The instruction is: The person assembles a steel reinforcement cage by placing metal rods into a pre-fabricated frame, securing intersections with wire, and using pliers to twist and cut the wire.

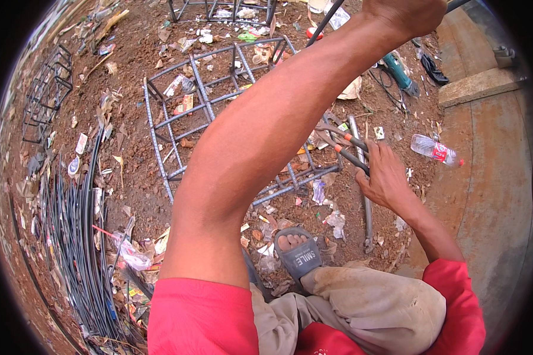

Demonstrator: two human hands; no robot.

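Observation:
My right hand is wrapped round the handles of a pair of pincers with black and orange grips. Their metal jaws point up and left, over the right side of a rebar cage; I cannot tell whether they touch it. The cage is a grid of ribbed steel bars lying on the dirt. High at the top edge, my left hand is closed in a fist, partly cut off by the frame. A dark rod comes out beside that fist. My left forearm crosses over the cage and hides its middle.
At the left lies a bundle of dark steel rods. Another cage stands farther left. A teal angle grinder with its cord, a metal pipe and a plastic bottle lie at the right. Litter covers the dirt around my sandal.

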